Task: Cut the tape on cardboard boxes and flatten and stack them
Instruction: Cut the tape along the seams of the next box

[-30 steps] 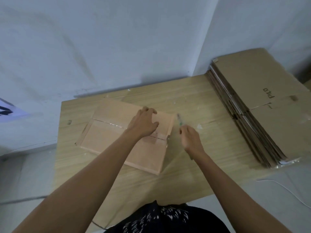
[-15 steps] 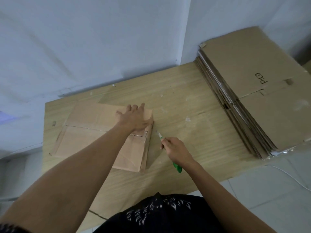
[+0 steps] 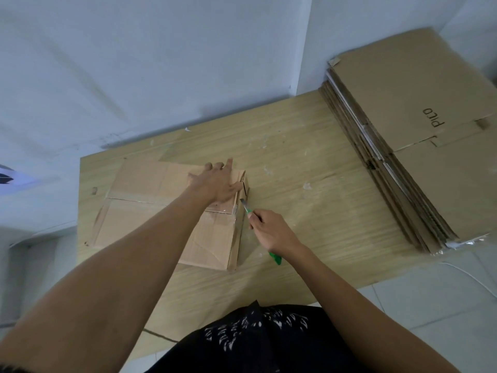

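1. The right hand (image 3: 271, 232) sits just off the box's right side, nearer the person than the other hand. Its fingers are curled round a green-handled knife (image 3: 247, 209), whose blade points away and leftward at that side.
2. The box (image 3: 207, 243) lies on the desk (image 3: 309, 184) with its long axis running left to right. Its taped seam (image 3: 129, 198) crosses the top and wraps down the right side. The blade tip meets that side right by the wrap, though whether it is already biting into the tape I cannot tell. I judge the cut depends on this: the seam lies just left of and beyond the knife hand.
3. The left hand (image 3: 217, 184) lies flat on the box's top near its far right corner, with its fingers straight, pressing down.
4. A stack of flattened boxes (image 3: 403, 103) lies well to the right of the box, at the far end.
5. Half a second ago the blade stood apart from the box's right side. Now it has closed onto that side, and the left hand has stayed flat on top.
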Action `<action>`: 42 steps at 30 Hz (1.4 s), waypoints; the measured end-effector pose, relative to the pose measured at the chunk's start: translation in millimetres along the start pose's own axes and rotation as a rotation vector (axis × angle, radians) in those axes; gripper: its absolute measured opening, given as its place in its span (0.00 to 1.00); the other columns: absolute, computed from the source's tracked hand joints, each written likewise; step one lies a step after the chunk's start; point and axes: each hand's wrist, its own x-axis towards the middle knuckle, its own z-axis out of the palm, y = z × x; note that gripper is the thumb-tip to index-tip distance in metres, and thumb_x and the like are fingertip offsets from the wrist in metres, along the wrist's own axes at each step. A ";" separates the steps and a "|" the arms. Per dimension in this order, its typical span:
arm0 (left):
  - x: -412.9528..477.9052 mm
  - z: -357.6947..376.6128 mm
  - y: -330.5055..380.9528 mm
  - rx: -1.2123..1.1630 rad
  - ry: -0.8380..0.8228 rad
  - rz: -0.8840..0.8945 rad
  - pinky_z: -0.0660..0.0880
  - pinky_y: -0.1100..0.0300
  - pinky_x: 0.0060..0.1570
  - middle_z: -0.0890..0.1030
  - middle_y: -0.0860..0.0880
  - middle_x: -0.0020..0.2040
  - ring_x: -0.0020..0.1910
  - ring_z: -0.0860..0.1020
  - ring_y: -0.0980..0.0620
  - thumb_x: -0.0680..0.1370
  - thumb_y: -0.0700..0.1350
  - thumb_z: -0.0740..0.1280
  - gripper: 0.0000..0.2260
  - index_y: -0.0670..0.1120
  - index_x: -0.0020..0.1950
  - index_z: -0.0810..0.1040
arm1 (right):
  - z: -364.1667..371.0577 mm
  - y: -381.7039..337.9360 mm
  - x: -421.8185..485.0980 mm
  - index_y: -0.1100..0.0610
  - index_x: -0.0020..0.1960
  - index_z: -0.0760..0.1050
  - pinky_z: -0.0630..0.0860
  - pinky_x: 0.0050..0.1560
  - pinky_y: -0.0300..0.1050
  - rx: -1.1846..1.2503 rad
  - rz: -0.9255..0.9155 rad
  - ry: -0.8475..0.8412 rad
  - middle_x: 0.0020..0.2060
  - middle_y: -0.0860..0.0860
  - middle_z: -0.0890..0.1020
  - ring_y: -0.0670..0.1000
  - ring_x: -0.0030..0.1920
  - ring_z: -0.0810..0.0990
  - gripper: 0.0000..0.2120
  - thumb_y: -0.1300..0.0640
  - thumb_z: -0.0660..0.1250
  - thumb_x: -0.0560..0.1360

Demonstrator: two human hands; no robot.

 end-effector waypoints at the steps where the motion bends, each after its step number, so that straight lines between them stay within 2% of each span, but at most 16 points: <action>1: 0.4 0.3 0.2 -0.003 -0.001 0.000 0.58 0.23 0.68 0.55 0.48 0.82 0.81 0.52 0.43 0.83 0.63 0.55 0.36 0.51 0.83 0.42 | 0.9 1.4 0.2 0.59 0.41 0.74 0.64 0.35 0.46 -0.007 -0.004 0.003 0.29 0.48 0.72 0.49 0.30 0.69 0.19 0.50 0.55 0.84; 5: 1.1 1.2 -0.6 -0.005 0.004 -0.002 0.57 0.22 0.68 0.55 0.48 0.83 0.81 0.52 0.43 0.83 0.63 0.55 0.36 0.51 0.83 0.42 | 5.3 8.1 -0.2 0.61 0.42 0.73 0.65 0.36 0.48 -0.048 -0.013 0.000 0.30 0.49 0.72 0.49 0.31 0.69 0.20 0.49 0.55 0.84; 9: 0.2 2.2 0.4 -0.001 0.016 -0.005 0.57 0.22 0.68 0.56 0.49 0.82 0.80 0.53 0.44 0.83 0.63 0.55 0.36 0.51 0.83 0.43 | 8.2 3.6 4.3 0.56 0.38 0.68 0.64 0.36 0.47 -0.079 -0.025 -0.020 0.31 0.50 0.72 0.49 0.31 0.68 0.19 0.50 0.54 0.85; 13: 0.2 7.2 0.0 -0.010 0.041 -0.002 0.57 0.22 0.67 0.57 0.48 0.82 0.80 0.54 0.43 0.82 0.63 0.56 0.36 0.50 0.83 0.43 | 7.3 -6.5 7.7 0.56 0.37 0.63 0.61 0.33 0.46 -0.098 -0.014 -0.081 0.31 0.50 0.69 0.49 0.31 0.65 0.19 0.52 0.53 0.85; 17: 0.2 11.9 -1.0 -0.027 0.057 0.010 0.56 0.22 0.68 0.55 0.48 0.82 0.80 0.53 0.43 0.82 0.63 0.56 0.37 0.49 0.83 0.42 | 13.9 -3.6 -4.9 0.56 0.36 0.62 0.59 0.32 0.46 -0.091 -0.025 -0.153 0.30 0.50 0.69 0.48 0.30 0.65 0.19 0.53 0.53 0.85; 22: -3.8 12.4 -1.0 -0.050 0.051 0.013 0.54 0.21 0.68 0.54 0.47 0.82 0.80 0.52 0.42 0.83 0.63 0.56 0.38 0.49 0.83 0.41 | 23.5 5.3 -15.7 0.55 0.38 0.64 0.62 0.34 0.47 -0.035 -0.038 -0.142 0.30 0.50 0.69 0.48 0.30 0.65 0.18 0.52 0.54 0.85; 28: -8.7 11.9 -2.1 -0.090 0.047 0.038 0.50 0.21 0.69 0.50 0.48 0.83 0.81 0.48 0.43 0.82 0.63 0.57 0.38 0.49 0.83 0.41 | 54.6 8.9 -47.6 0.53 0.39 0.67 0.65 0.36 0.46 -0.012 0.073 -0.272 0.32 0.48 0.71 0.46 0.30 0.67 0.16 0.49 0.54 0.84; 31: -8.5 17.5 -12.6 -0.189 0.058 0.084 0.46 0.25 0.72 0.47 0.48 0.84 0.82 0.46 0.46 0.82 0.63 0.58 0.38 0.48 0.84 0.43 | 65.5 11.9 -58.7 0.52 0.38 0.66 0.65 0.35 0.45 0.146 0.116 -0.129 0.30 0.46 0.70 0.46 0.30 0.66 0.16 0.51 0.55 0.84; 33: -17.4 19.4 -29.4 -0.302 0.116 0.150 0.45 0.35 0.76 0.49 0.46 0.84 0.82 0.48 0.47 0.82 0.61 0.61 0.37 0.47 0.84 0.48 | 58.6 10.7 -57.8 0.54 0.38 0.66 0.67 0.35 0.45 0.301 0.161 0.024 0.30 0.48 0.70 0.47 0.29 0.68 0.16 0.54 0.54 0.85; 35: -29.5 25.9 -54.7 -0.455 0.247 0.158 0.48 0.46 0.79 0.53 0.44 0.83 0.81 0.51 0.45 0.81 0.53 0.65 0.34 0.46 0.83 0.53 | 52.1 5.9 -54.7 0.56 0.38 0.66 0.71 0.35 0.47 0.354 0.149 0.147 0.29 0.51 0.71 0.50 0.28 0.72 0.17 0.54 0.54 0.85; 36: -36.8 29.4 -69.6 -0.503 0.319 0.115 0.49 0.48 0.79 0.55 0.44 0.82 0.81 0.52 0.45 0.80 0.50 0.66 0.33 0.46 0.82 0.56 | 51.4 2.0 -54.1 0.57 0.39 0.66 0.73 0.35 0.47 0.357 0.137 0.166 0.29 0.51 0.72 0.51 0.28 0.74 0.17 0.53 0.54 0.85; 38: -50.0 39.4 -103.8 -0.502 0.439 -0.042 0.47 0.44 0.79 0.55 0.46 0.82 0.81 0.51 0.46 0.78 0.49 0.65 0.33 0.47 0.81 0.58 | 55.0 -6.4 -52.0 0.57 0.40 0.68 0.75 0.34 0.46 0.351 0.123 0.177 0.28 0.51 0.75 0.52 0.29 0.77 0.16 0.52 0.55 0.85; 40: -62.6 51.1 -138.2 -0.496 0.499 -0.213 0.43 0.39 0.77 0.54 0.46 0.82 0.82 0.48 0.45 0.79 0.50 0.64 0.32 0.46 0.81 0.57 | 59.9 -10.8 -47.2 0.58 0.43 0.70 0.77 0.32 0.44 0.351 0.141 0.221 0.33 0.53 0.77 0.52 0.31 0.78 0.14 0.53 0.56 0.85; 42: -75.8 60.3 -168.1 -0.542 0.537 -0.374 0.44 0.38 0.78 0.54 0.44 0.82 0.82 0.48 0.43 0.79 0.54 0.63 0.33 0.45 0.80 0.56 | 60.7 -7.2 -37.6 0.58 0.49 0.74 0.80 0.34 0.47 0.261 0.175 0.315 0.38 0.54 0.79 0.52 0.34 0.79 0.10 0.55 0.58 0.84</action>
